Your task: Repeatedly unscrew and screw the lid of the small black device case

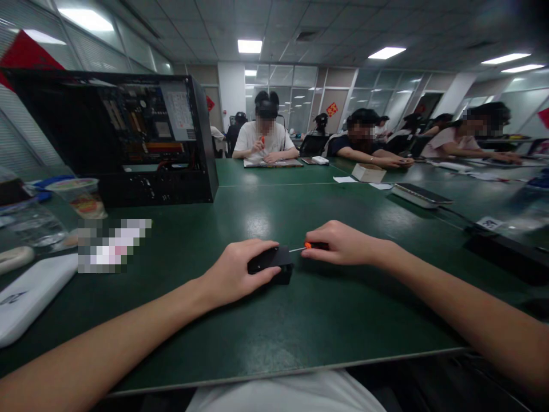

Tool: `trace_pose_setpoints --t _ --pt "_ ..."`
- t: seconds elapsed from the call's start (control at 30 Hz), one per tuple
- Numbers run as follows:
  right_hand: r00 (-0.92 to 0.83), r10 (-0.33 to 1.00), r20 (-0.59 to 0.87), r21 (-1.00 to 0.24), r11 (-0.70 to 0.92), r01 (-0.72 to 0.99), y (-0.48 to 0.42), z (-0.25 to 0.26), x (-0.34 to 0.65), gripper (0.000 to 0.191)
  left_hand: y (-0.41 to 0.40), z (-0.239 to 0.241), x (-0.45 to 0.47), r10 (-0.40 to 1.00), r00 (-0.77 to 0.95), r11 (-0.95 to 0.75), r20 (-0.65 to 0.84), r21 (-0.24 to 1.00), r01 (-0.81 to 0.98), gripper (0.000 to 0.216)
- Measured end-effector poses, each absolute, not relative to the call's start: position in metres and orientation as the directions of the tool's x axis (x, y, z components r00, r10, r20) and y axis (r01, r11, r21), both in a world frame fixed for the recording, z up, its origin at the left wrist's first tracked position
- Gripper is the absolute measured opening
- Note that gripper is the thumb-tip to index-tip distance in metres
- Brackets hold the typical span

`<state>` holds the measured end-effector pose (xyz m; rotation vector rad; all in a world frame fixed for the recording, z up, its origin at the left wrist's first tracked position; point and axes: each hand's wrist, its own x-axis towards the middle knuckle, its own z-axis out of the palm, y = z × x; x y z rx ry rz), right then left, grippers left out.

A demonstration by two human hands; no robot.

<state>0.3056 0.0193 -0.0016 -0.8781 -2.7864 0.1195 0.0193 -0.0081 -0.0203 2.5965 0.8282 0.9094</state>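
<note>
On the green table, in front of me, my left hand grips a small black box-shaped part from its left side, with the thumb and fingers along its edges. My right hand is closed around a screwdriver with an orange and black handle. Its thin metal shaft points left and reaches the right side of the black part. Whether the tip sits in a screw is too small to tell. Most of the screwdriver's handle is hidden in my fingers.
An open black computer case stands at the back left. Left of me are a plastic cup and a white device. At the right lie a black power strip and a flat box. Several people sit across the green table.
</note>
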Motion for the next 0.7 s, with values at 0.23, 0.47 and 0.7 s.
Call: trace_pose_setpoints --t 0.23,0.47,0.7 --pt "-0.802 0.534 0.266 -0.024 0.836 0.549 0.011 -0.01 0.297 0.04 -0.012 -0.018 0.02 0.578 0.649 -0.813 0.494 0.412 0.41 0.038" --pt "-0.81 0.496 0.313 -0.343 0.854 0.39 0.007 -0.016 0.286 0.033 -0.011 -0.017 0.02 0.569 0.64 -0.818 0.516 0.434 0.378 0.036" --pt "-0.832 0.463 0.306 -0.363 0.864 0.348 0.016 -0.012 0.297 0.034 -0.012 -0.015 0.019 0.549 0.663 -0.822 0.508 0.473 0.318 0.03"
